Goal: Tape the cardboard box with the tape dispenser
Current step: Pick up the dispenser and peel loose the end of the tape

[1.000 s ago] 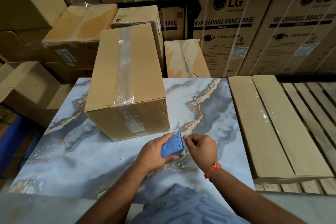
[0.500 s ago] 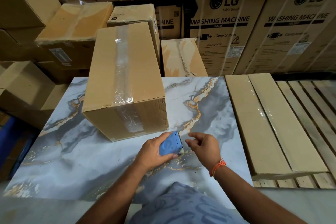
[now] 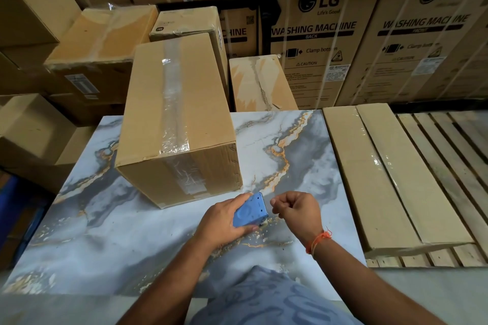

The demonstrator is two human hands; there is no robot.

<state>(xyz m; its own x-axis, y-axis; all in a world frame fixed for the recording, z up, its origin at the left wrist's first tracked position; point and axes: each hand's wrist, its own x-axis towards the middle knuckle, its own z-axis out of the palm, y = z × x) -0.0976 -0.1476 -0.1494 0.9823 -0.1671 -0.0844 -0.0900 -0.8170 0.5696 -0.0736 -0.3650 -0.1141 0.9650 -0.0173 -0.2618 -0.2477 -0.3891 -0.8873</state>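
Observation:
A long cardboard box (image 3: 148,113) lies on the marbled tabletop (image 3: 111,240), with a strip of clear tape running down its top and over its near end. My left hand (image 3: 220,221) grips a small blue tape dispenser (image 3: 250,210) just in front of the box's near right corner. My right hand (image 3: 298,210) hovers to the right of the dispenser, thumb and fingers pinched together; whether tape is between them I cannot tell.
Stacked cardboard boxes (image 3: 100,42) crowd the left and back. Large washing machine cartons (image 3: 324,34) stand behind. A flat wrapped carton (image 3: 383,174) lies on a wooden pallet (image 3: 449,166) to the right of the table.
My right hand has drawn a little to the right, away from the dispenser's edge, and its fingers have closed into a pinch. The left hand and dispenser stay in place.

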